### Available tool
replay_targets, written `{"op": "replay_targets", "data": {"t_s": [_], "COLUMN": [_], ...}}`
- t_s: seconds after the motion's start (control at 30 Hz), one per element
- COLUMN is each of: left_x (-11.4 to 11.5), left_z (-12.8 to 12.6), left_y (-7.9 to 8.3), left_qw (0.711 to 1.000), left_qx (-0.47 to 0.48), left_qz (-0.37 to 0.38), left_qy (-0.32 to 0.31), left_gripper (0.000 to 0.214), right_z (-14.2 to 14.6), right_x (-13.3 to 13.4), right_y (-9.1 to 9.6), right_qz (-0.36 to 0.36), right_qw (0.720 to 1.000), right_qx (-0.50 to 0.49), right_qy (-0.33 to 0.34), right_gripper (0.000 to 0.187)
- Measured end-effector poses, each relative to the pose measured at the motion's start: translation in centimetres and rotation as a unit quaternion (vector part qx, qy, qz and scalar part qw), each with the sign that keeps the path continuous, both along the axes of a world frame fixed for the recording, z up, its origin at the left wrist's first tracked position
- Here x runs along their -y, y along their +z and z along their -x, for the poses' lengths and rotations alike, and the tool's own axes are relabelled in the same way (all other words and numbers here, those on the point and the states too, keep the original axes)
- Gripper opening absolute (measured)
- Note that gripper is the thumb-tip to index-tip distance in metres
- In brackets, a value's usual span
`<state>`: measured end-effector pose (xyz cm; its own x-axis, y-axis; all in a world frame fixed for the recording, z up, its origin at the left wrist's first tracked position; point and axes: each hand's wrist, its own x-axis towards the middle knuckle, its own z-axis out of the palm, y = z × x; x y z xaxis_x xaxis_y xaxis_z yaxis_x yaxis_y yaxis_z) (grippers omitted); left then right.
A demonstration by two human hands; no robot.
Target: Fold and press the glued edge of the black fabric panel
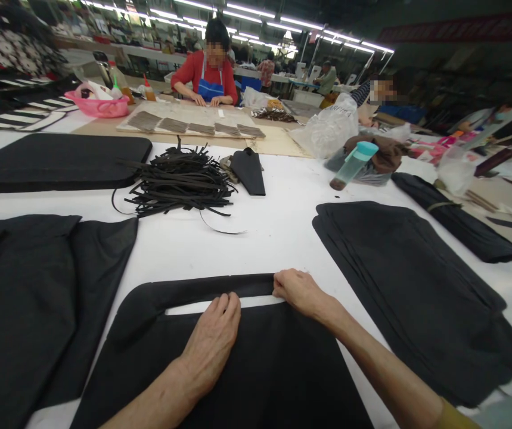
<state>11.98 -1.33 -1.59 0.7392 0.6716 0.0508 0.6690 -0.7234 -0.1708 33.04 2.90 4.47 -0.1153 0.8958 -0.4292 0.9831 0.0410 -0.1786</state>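
Black panel (pixel 273 363) spread directly under my hands! Left hand (pixel 214 339) curls at its slot, gripping or not I can't tell; right hand (pixel 298 290) pinches its far edge. Beyond both hands, a heap of black strips (pixel 184 182); right of them, stacked black sheets (pixel 407 286).

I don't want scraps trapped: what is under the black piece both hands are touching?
White tabletop shows through the slot of the black piece and beyond its edges; whatever lies beneath the rest is covered and cannot be seen.
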Motion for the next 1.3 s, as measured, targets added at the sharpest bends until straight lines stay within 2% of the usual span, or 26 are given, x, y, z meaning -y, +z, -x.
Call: {"op": "replay_targets", "data": {"t_s": [0.17, 0.4, 0.57, 0.7, 0.83, 1.0, 1.13, 1.3], "left_x": [0.1, 0.0, -0.1, 0.0, 0.1, 0.2, 0.2, -0.2], "left_z": [-0.8, -2.9, -4.3, -5.4, -5.8, -5.8, -5.7, -5.5], "left_y": [0.6, 1.9, 3.0, 3.0, 2.2, 1.7, 2.1, 2.8], "left_qw": [1.000, 0.997, 0.990, 0.981, 0.987, 0.995, 0.995, 0.994], "left_qx": [-0.023, -0.062, -0.125, -0.181, -0.140, -0.040, -0.027, -0.055], "left_qz": [-0.017, 0.023, 0.026, -0.005, -0.035, 0.019, 0.025, 0.044], "left_qy": [-0.002, 0.037, 0.068, 0.076, 0.065, 0.089, 0.096, 0.088], "left_gripper": [0.050, 0.051, 0.058, 0.068, 0.070, 0.068, 0.065, 0.066], "right_z": [0.4, 0.9, 0.2, -0.9, -2.5, -3.3, -2.4, -1.8], "right_x": [-0.4, -0.8, -0.8, -0.8, -0.5, 0.5, 1.1, 1.1], "right_y": [0.2, 0.7, 0.2, -0.3, -0.4, -0.4, -0.9, -1.4], "right_qz": [0.016, 0.036, 0.031, 0.029, 0.010, -0.029, -0.030, -0.019], "right_qw": [0.999, 0.995, 0.993, 0.993, 0.993, 0.991, 0.991, 0.992], "right_qx": [0.026, 0.056, 0.066, 0.048, 0.033, 0.005, -0.028, -0.006], "right_qy": [-0.032, -0.072, -0.097, -0.104, -0.114, -0.131, -0.124, -0.128], "right_gripper": [0.009, 0.010, 0.026, 0.022, 0.014, 0.006, 0.012, 0.011]}}
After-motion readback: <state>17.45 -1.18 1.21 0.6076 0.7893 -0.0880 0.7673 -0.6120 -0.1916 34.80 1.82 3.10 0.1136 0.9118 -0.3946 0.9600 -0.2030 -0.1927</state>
